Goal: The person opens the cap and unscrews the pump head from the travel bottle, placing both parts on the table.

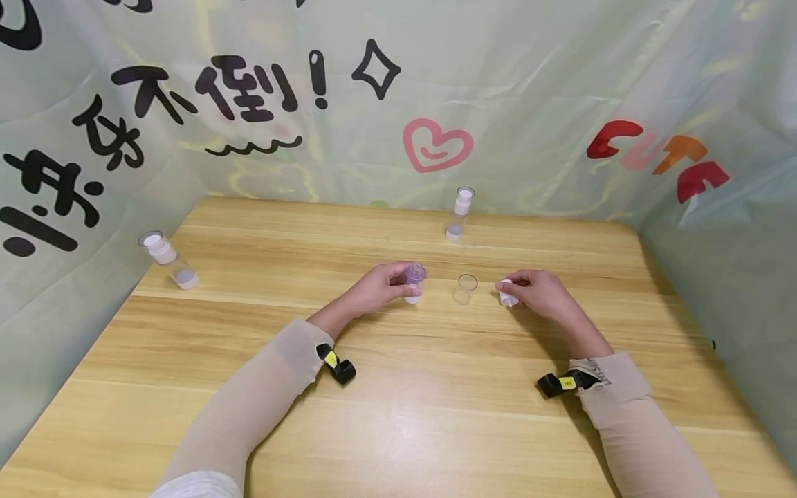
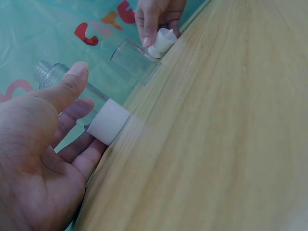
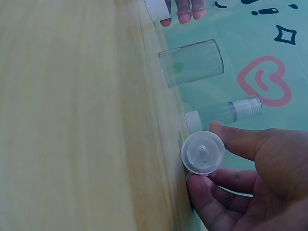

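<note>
My left hand (image 1: 378, 289) grips a small clear bottle (image 1: 415, 274), thumb on one side and fingers round the other. Its threaded neck is bare, and its white base (image 2: 109, 121) is close over the wooden table in the left wrist view. In my right hand (image 1: 543, 293), thumb and fingertips pinch a white pump head (image 1: 508, 293). The pump's round underside (image 3: 203, 153), with a small nozzle in its middle, faces the right wrist camera. Between the two hands a clear cylindrical cap (image 1: 464, 289) stands on the table.
Two assembled pump bottles with clear caps stand on the table (image 1: 398, 415): one bottle (image 1: 459, 214) near the back edge, another bottle (image 1: 171, 261) at the left edge. A printed pale green curtain (image 1: 517, 104) hangs behind and along both sides.
</note>
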### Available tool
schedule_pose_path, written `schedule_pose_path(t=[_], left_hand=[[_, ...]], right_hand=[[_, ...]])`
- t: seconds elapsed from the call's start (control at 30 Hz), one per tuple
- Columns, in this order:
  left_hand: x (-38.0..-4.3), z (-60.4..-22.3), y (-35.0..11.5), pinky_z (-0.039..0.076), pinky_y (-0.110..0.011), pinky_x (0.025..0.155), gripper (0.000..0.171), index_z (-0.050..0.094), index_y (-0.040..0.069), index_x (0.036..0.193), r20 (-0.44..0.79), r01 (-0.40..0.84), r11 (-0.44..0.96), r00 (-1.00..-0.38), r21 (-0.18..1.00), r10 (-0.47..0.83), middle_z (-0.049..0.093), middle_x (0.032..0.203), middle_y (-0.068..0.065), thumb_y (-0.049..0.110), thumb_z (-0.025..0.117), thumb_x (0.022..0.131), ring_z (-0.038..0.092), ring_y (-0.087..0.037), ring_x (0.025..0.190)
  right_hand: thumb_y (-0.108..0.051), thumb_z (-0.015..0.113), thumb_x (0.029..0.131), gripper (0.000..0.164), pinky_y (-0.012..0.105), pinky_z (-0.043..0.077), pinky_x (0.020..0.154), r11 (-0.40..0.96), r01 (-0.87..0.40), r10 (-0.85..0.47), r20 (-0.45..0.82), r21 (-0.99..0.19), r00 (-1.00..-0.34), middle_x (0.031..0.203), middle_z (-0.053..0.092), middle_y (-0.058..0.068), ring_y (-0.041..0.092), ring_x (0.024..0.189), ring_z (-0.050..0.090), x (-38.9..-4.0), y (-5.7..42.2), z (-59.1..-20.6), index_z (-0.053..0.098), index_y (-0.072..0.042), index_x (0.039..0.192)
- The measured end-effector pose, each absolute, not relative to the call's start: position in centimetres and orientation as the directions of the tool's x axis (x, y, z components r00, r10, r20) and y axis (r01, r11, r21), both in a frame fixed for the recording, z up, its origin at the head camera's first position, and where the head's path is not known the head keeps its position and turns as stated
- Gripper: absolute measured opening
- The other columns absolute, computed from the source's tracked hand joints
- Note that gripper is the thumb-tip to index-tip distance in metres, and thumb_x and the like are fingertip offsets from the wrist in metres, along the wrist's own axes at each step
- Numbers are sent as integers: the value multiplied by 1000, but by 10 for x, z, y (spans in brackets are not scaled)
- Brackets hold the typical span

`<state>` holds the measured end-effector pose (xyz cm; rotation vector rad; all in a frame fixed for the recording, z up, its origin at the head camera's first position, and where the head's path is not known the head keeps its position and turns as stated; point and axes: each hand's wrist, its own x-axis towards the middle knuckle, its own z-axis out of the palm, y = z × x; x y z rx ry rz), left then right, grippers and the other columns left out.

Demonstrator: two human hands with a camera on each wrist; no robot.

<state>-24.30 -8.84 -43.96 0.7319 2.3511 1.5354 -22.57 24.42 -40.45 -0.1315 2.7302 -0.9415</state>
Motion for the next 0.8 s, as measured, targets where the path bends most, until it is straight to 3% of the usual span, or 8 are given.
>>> schedule_pose_path(t=[0.8], left_hand=[[-242, -440, -88, 50, -25, 94, 46, 59, 9, 133, 75, 286, 329, -845, 900, 529, 66, 120, -6, 23, 72, 91, 62, -17, 112]], right_hand=[[-48, 62, 94, 63, 31, 56, 71, 749, 10, -185, -224, -663, -957, 105, 61, 15, 21, 81, 62, -224, 244, -402, 56, 5, 128]])
